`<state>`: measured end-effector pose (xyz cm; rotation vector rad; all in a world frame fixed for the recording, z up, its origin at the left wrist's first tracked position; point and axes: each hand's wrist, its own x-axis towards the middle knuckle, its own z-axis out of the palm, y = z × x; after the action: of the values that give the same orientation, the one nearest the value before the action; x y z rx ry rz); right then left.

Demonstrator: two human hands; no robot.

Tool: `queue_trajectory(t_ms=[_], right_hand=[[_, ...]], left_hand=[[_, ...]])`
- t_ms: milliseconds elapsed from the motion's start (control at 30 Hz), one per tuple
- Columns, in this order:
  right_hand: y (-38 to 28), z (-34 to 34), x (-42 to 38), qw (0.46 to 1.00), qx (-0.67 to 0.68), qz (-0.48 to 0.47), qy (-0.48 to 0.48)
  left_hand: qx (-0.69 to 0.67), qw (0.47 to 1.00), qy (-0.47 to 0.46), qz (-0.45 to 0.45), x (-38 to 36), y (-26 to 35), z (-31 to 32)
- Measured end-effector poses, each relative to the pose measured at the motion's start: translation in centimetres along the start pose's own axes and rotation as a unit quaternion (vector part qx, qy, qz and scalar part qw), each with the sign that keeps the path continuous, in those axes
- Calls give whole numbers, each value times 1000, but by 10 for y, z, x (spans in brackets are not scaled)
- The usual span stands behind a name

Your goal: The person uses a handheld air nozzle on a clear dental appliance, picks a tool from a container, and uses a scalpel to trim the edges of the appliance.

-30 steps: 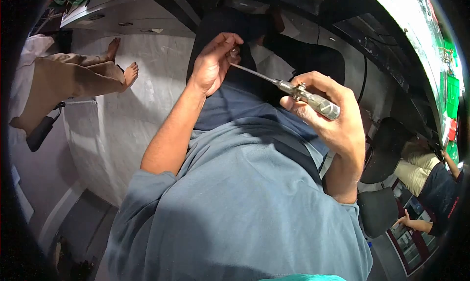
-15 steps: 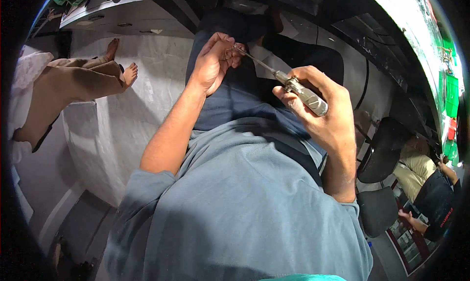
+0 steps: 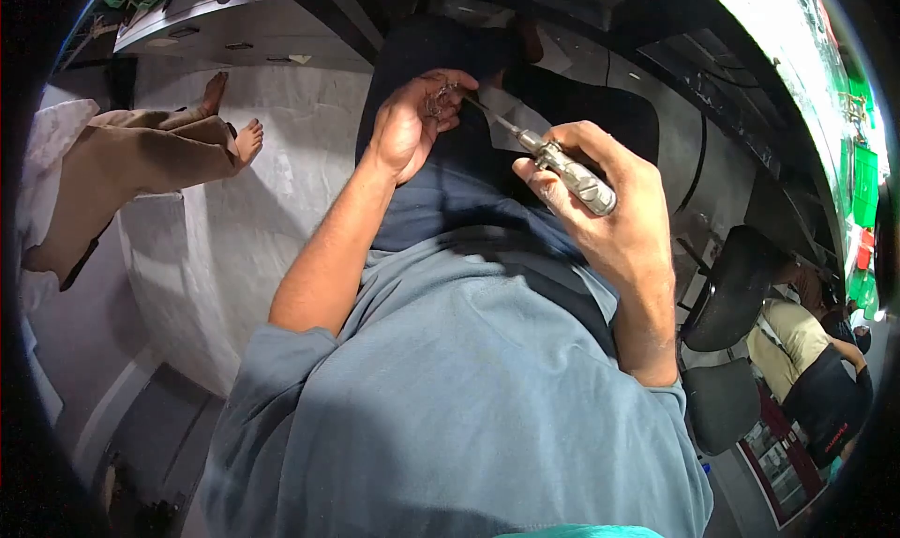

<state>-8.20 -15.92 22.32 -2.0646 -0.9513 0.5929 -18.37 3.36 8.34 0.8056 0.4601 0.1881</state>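
My right hand [image 3: 623,196] is wrapped round the thick silvery handle of a screwdriver-like tool [image 3: 574,177]. Its long thin metal shaft points up and left toward my left hand [image 3: 409,126]. That hand is turned palm up with the fingers curled over a small tangle of thin metal wire pieces [image 3: 437,98]. The tool's tip reaches right to the fingertips, where the pieces lie partly hidden. Both hands are above my lap, over dark trousers [image 3: 450,177].
A workbench [image 3: 206,37] runs along the upper left, and another with green bins [image 3: 862,182] stands at the right. One person in brown trousers [image 3: 169,154] sits at the left. Another person [image 3: 811,379] bends near a black chair [image 3: 731,294] at the lower right.
My left fingers have opened a little and the wire pieces show more. My right hand with the tool has shifted slightly left. The person at the right has leaned over.
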Motion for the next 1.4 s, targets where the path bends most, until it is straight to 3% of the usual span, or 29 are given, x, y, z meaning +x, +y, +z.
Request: queue_trajectory(t_ms=[300,867,1400], right_hand=[[-5,3,2,1000,6,-3,-10],[-4,6,2,999,-2,-10,-34],[-1,7,0,998,-26,-3,-53]], left_hand=[[-1,1000,24,2,-3,2,0],[-51,998,-39,25,0,-3,-6],[-90,995,-34,13,3,-2,-6]])
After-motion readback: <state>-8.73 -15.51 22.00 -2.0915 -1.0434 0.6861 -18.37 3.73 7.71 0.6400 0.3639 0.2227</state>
